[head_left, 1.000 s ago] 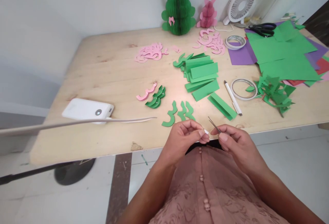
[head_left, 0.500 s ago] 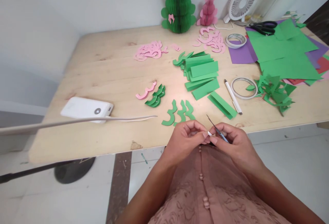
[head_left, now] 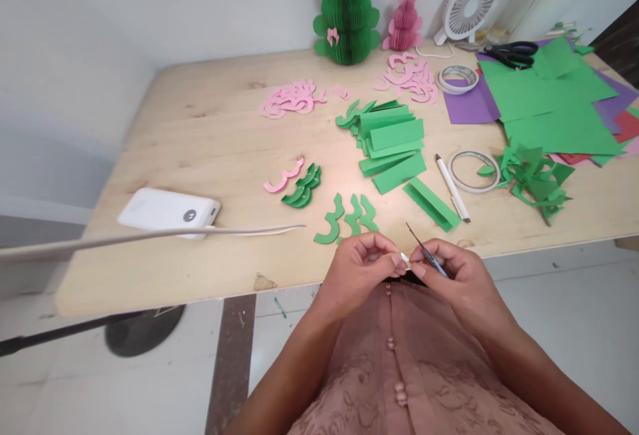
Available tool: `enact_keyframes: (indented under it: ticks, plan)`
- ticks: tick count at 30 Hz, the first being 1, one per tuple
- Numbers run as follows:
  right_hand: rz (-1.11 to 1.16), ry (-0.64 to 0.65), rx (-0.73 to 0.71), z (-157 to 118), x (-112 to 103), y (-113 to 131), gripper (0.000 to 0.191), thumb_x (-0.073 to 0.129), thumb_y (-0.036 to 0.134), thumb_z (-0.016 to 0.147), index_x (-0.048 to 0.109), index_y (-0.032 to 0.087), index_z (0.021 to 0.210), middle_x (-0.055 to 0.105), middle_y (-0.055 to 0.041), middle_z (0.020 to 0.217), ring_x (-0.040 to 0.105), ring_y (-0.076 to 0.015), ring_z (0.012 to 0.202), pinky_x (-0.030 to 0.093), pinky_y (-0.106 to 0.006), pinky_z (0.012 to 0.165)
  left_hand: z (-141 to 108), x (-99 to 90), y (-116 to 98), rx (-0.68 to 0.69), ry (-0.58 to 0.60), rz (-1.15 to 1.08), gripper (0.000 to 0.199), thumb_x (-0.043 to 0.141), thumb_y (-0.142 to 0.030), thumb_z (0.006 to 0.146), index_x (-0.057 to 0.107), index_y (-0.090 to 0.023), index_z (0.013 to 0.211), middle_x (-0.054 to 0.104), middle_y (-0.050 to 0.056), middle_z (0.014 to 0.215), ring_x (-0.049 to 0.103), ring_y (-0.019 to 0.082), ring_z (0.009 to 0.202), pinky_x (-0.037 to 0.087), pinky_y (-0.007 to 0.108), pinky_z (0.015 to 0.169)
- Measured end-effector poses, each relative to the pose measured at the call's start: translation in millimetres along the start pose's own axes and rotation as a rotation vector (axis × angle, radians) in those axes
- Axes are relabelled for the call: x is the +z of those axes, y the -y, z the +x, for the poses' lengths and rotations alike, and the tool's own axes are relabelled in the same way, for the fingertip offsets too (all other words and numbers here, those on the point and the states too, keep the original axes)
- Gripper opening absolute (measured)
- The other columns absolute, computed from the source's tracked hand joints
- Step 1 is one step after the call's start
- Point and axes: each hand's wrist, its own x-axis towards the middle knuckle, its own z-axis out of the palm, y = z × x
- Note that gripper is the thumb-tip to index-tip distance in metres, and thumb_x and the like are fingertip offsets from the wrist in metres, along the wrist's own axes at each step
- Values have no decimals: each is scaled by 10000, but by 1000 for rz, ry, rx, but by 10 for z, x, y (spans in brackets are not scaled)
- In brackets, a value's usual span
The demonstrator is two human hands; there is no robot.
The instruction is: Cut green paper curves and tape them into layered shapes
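Observation:
Near the front table edge, my left hand point(head_left: 362, 269) pinches a small white strip point(head_left: 404, 257) that looks like tape. My right hand point(head_left: 452, 275) is closed on a slim, pointed dark tool with a blue handle point(head_left: 427, 251); its tip points up and away from me. The fingertips of both hands almost meet at the strip. Just beyond my left hand lie wavy green paper cutouts point(head_left: 329, 222). A folded green paper strip point(head_left: 432, 204) rests beyond my right hand.
Green folded strips point(head_left: 397, 139), pink cutouts point(head_left: 294, 98), a white pen point(head_left: 453, 189) and a tape roll point(head_left: 474, 171) lie farther in. A white power bank point(head_left: 167, 212) with a cable is at left. Green paper rabbit point(head_left: 347, 19) and fan point(head_left: 472, 6) stand behind.
My right fingertips have drawn slightly away from my left ones, and the pointed tool has shifted a little to the right. More of the white strip shows.

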Motion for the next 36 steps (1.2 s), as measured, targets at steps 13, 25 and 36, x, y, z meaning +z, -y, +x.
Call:
enact_keyframes:
  ticks: [13, 25, 36]
  plan:
    - [-11, -30, -18, 13, 23, 15, 104, 636, 291, 754, 614, 196, 716, 626, 26, 657, 556, -118, 628, 447, -215, 607, -1, 24, 31, 1, 25, 39, 111, 681, -233, 719, 643, -140, 673, 647, 13, 625, 597, 104, 610, 482, 224, 651]
    - [-18, -78, -30, 30, 17, -17, 104, 622, 288, 778, 604, 201, 724, 586, 38, 651, 524, -108, 632, 429, -205, 605, -23, 62, 73, 18, -81, 32, 120, 649, -207, 725, 625, -147, 826, 662, 13, 688, 617, 113, 644, 507, 249, 682]
    - [62, -89, -37, 21, 40, -4, 130, 626, 302, 792, 586, 200, 723, 612, 24, 664, 587, -126, 653, 472, -226, 620, -23, 138, 147, 19, -109, -34, 122, 709, -247, 698, 644, -143, 706, 668, 15, 648, 609, 114, 621, 500, 247, 668]
